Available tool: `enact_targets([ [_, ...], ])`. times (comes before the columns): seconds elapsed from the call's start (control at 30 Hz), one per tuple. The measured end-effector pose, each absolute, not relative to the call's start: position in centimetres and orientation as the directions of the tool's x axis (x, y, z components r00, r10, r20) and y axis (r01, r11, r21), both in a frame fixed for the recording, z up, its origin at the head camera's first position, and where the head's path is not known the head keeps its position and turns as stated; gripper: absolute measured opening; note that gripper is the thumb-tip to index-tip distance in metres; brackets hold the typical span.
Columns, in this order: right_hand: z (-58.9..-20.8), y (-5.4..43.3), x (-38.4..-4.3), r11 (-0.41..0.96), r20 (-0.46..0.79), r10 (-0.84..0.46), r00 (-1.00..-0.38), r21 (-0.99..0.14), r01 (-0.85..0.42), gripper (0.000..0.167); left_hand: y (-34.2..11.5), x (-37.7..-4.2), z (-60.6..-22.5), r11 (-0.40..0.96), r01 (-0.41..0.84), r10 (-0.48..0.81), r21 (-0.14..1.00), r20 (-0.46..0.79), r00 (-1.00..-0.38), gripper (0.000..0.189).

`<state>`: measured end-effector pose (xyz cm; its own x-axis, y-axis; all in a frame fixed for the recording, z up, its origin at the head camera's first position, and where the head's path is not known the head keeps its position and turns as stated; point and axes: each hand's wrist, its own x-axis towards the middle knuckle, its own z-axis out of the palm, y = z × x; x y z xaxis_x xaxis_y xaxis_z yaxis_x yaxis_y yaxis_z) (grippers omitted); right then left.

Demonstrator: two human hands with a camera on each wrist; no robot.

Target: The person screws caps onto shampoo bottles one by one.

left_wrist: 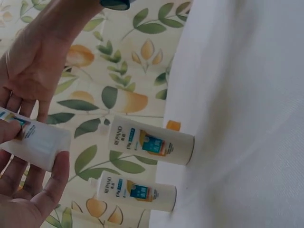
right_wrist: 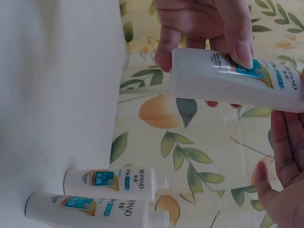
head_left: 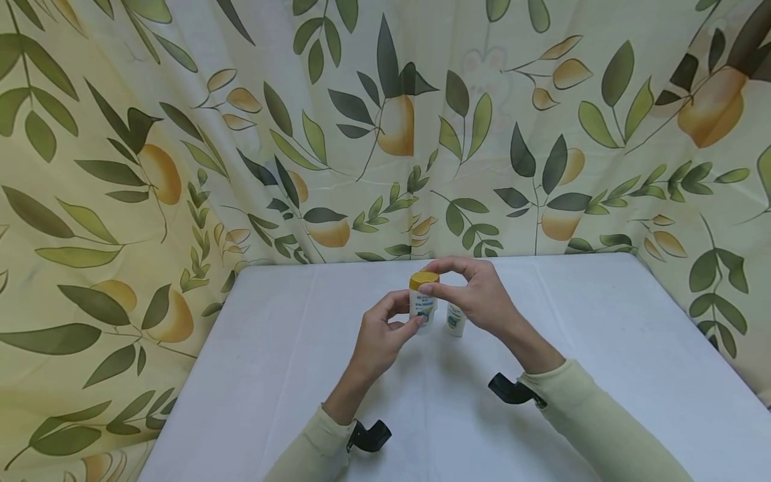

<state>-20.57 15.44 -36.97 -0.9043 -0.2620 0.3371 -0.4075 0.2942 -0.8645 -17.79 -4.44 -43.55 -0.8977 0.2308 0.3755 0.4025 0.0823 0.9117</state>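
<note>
A small white bottle (head_left: 419, 304) with a yellow cap (head_left: 424, 280) is held upright above the table. My left hand (head_left: 381, 338) grips its body, thumb across the blue-and-orange label. The thumb and forefinger of my right hand (head_left: 482, 298) pinch the cap at the top. In the wrist views the cap is out of frame. Two similar white bottles, a nearer one (left_wrist: 151, 142) and another (left_wrist: 137, 191), stand uncapped on the table with bare necks. An orange-yellow cap (left_wrist: 174, 125) shows behind one of them. In the head view those bottles are partly hidden by my hands.
A white-covered table (head_left: 289, 375) lies beneath my hands. Behind and beside it hangs a curtain (head_left: 241, 167) printed with leaves and fruit. Black wrist cameras jut from both sleeves, the left one (head_left: 370, 436) and the right one (head_left: 512, 389).
</note>
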Motion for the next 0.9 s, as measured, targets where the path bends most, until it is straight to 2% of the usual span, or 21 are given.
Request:
enact_targets([
  [0.33,-37.3,15.5,-20.7,0.238,0.336,-0.32,-0.886,-0.877,-0.418,0.02,-4.5,-17.7,-43.3,0.061,0.381,0.267,0.923,0.352,-0.897,0.04],
  [0.6,-37.1,15.3,-20.4,0.255,0.392,-0.25,-0.885,-0.855,-0.451,0.018,-4.0,-17.3,-42.9,0.092,0.407,0.234,0.909,0.378,-0.896,0.037],
  [0.9,-37.1,15.6,-20.4,0.266,0.344,-0.308,-0.887,-0.864,-0.428,0.021,-4.6,-17.5,-42.5,0.107,0.399,0.253,0.911,0.363,-0.897,0.038],
])
